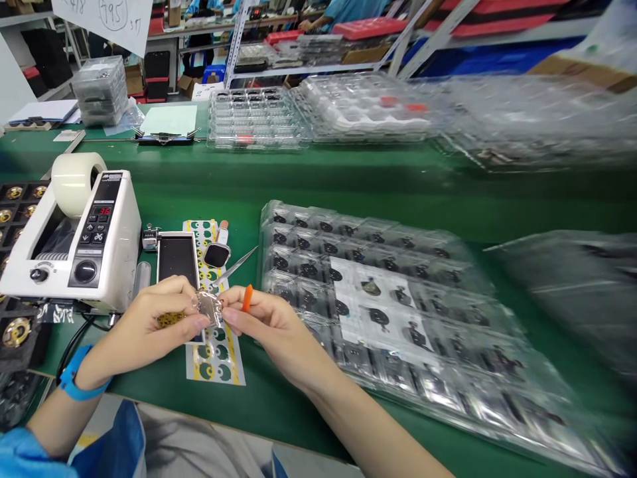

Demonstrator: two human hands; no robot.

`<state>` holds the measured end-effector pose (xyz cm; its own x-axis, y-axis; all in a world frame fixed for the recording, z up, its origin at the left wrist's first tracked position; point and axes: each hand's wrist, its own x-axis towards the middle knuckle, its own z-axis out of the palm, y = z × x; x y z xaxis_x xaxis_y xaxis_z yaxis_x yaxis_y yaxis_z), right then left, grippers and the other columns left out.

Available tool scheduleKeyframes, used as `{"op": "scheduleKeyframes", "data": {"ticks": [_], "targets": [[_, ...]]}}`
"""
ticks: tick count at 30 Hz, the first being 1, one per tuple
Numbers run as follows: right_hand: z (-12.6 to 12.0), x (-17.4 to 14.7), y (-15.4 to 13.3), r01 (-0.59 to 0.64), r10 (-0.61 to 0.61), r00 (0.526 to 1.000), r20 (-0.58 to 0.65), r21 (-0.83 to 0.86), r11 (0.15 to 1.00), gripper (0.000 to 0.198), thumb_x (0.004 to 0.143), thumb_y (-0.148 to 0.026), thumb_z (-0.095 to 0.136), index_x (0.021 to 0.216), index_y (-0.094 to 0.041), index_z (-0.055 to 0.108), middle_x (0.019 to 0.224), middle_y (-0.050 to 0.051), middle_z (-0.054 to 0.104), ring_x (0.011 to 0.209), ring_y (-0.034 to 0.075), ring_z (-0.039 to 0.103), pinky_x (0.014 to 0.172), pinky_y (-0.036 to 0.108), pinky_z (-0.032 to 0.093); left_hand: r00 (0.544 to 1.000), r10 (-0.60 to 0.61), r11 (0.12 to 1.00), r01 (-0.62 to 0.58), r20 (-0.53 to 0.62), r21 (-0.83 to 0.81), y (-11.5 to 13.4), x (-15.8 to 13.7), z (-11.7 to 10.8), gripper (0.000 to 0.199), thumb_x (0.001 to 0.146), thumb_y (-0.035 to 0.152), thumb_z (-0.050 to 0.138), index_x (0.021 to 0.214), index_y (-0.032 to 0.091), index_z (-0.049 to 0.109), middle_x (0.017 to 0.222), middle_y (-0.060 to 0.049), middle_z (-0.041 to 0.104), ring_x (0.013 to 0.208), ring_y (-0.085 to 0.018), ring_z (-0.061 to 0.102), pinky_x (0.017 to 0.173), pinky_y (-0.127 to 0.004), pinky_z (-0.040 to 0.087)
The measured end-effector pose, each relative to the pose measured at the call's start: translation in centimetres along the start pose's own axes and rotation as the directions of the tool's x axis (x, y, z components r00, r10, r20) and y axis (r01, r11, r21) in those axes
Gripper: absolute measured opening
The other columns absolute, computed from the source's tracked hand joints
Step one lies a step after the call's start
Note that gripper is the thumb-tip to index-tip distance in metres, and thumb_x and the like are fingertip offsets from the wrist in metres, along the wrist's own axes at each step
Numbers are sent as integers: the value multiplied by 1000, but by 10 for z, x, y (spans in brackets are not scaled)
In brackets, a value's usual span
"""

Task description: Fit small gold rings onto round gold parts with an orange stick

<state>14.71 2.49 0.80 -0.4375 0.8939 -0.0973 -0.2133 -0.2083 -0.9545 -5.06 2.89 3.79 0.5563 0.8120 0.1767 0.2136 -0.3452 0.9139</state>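
Over a sheet of ring-shaped stickers (215, 372), both hands meet at a small shiny, see-through piece (210, 307). My left hand (156, 315), with a blue band at the wrist, pinches its left side between thumb and fingers. The thumb and finger of my right hand (271, 325) grip the opposite edge. An orange pointed tool (247, 299) sticks up between the right hand's fingers. Metal tweezers (236, 265) show just beyond the hands; whether they are held, I cannot tell. Behind the hands are a watch-like square piece (217, 255) and a black-lined tray (177, 257).
A white tape dispenser (112, 245) stands at left beside a black foam tray (24, 229) of gold round parts. Clear blister trays (398, 299) of black parts spread over the right. More clear trays (253, 116) and a clipboard (169, 121) lie on the raised ledge.
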Motion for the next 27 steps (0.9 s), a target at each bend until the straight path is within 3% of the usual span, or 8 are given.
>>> {"op": "scheduleKeyframes", "data": {"ticks": [27], "targets": [[-1, 0, 2, -52, 48, 998, -34, -135, 990, 43, 77, -61, 67, 75, -19, 60, 70, 0, 53, 66, 14, 46, 65, 27, 39, 1000, 4, 999, -4, -5, 44, -4, 1, 4, 30, 94, 21, 55, 65, 18, 50, 78, 1, 47, 77, -15, 51, 69, -28, 40]]}}
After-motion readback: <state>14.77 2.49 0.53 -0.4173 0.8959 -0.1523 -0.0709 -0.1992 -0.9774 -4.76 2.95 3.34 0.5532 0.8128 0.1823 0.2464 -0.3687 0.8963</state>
